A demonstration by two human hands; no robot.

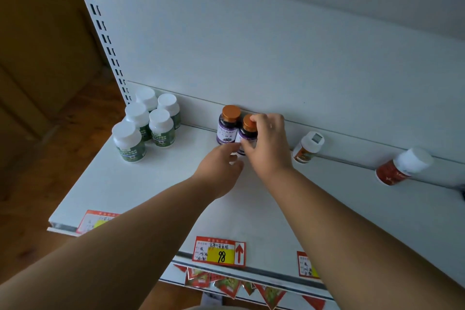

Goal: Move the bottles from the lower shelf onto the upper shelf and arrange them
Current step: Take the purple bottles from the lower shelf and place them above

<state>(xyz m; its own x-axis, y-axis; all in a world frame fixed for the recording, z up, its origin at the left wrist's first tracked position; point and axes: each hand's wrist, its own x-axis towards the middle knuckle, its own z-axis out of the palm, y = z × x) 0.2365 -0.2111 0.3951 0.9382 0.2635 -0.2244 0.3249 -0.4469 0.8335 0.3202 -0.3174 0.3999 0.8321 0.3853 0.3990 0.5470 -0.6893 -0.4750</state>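
Up top, shelf: white upper shelf (141, 184) carries all the bottles seen; its back panel (276, 58) is the landmark.
Price tag: red and yellow tag (218, 251) on the shelf's front edge reads "98" beside a red up-arrow; handwritten lines too small to read.
Purple pair: two purple-labelled bottles with copper caps stand touching against the back panel, the left one (227, 125) and the right one (247, 133); label print unreadable.
Right hand: right hand (268, 143) has its grip clamped on the right purple bottle.
Left hand: left hand (219, 167) has its fingers loosely curled at that bottle's base; whether they touch it I cannot tell.
Green group: five white-capped green-labelled bottles (161, 127) cluster at the panel's left end.
Red pair: two white-capped red-labelled bottles, nearer (308, 147) and farther (402, 167), along the panel to the right.
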